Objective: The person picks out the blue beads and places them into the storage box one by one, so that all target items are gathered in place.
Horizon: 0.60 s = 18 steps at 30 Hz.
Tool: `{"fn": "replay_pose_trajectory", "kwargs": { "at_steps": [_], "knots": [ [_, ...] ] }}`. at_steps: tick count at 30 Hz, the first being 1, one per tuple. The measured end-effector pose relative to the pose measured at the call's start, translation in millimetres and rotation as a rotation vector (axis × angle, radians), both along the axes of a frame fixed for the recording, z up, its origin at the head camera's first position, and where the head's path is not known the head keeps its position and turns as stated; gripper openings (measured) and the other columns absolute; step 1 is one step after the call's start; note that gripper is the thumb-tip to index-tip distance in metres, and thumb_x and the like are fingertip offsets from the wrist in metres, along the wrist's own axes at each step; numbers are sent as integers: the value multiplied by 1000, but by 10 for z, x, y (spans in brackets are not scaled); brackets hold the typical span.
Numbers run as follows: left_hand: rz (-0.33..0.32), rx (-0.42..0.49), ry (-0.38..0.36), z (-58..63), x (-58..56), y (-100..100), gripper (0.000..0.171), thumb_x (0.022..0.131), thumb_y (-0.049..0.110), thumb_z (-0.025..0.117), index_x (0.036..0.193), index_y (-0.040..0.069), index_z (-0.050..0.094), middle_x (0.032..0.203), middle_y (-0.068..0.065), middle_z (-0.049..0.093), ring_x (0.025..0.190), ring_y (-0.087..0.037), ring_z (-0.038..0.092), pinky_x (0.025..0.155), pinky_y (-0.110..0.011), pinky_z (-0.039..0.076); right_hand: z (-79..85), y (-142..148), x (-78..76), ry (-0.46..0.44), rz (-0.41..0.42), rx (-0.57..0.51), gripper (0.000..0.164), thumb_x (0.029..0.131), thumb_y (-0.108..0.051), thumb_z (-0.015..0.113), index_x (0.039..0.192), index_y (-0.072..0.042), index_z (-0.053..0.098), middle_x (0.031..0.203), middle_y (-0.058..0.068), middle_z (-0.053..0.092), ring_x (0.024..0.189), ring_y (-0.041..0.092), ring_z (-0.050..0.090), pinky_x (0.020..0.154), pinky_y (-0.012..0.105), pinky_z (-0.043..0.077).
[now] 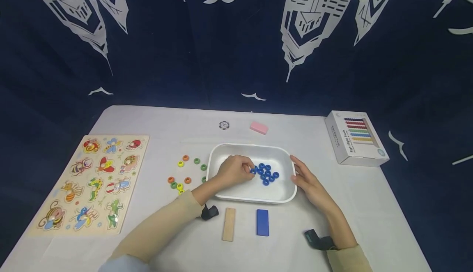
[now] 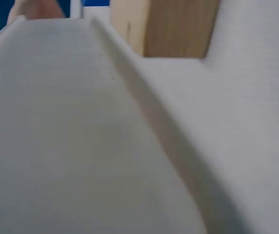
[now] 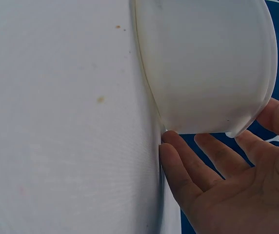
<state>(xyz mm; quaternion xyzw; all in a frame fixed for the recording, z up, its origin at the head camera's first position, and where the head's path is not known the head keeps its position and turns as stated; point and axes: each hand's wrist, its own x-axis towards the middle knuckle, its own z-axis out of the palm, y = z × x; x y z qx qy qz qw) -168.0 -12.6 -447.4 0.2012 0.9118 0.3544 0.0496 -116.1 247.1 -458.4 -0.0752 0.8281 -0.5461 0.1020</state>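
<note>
A white tray lies on the table with several blue ring-shaped beads grouped in its right half. My left hand reaches over the tray and pinches a blue bead at the group's left edge; the fingertips partly cover it. At the tray's right end, my right hand touches the rim. Its fingers, mostly extended, rest along the outside of the tray wall in the right wrist view. The left wrist view shows the tray's side but neither the left fingers nor the bead.
Orange, yellow and green beads lie left of the tray. A wooden block and a blue block lie in front. An insect puzzle board is at left, a box at right. Behind sit a pink block and a round chip.
</note>
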Motion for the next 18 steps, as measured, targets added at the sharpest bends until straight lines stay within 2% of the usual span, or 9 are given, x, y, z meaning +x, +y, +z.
{"fn": "replay_pose_trajectory", "kwargs": {
  "at_steps": [5,10,14,18],
  "knots": [
    [-12,-70,-30,-38,-30,122,20,65,25,74,83,21,68,57,16,55,55,-2,49,53,-19,38,1,12,9,7,-4,3,55,91,-29,46,139,-32,21,142,13,30,127,35,32,99,55,24],
    [-54,-103,-60,-44,-52,200,20,67,23,74,86,19,68,57,14,55,52,-2,48,50,-18,38,8,24,18,8,-1,-7,55,90,-30,46,139,-33,22,141,13,31,127,35,32,100,55,24],
    [-71,-120,-87,-31,-31,206,26,67,24,74,92,19,67,59,16,56,55,-2,50,54,-18,38,12,16,19,3,3,-15,54,90,-30,46,139,-34,22,141,13,32,127,34,33,100,55,25],
    [-61,-94,-101,42,52,139,34,67,29,73,98,19,66,67,16,60,63,-2,52,61,-19,40,8,1,13,2,7,-18,54,91,-28,46,139,-34,22,141,13,33,126,35,34,99,55,25]
  ]
}}
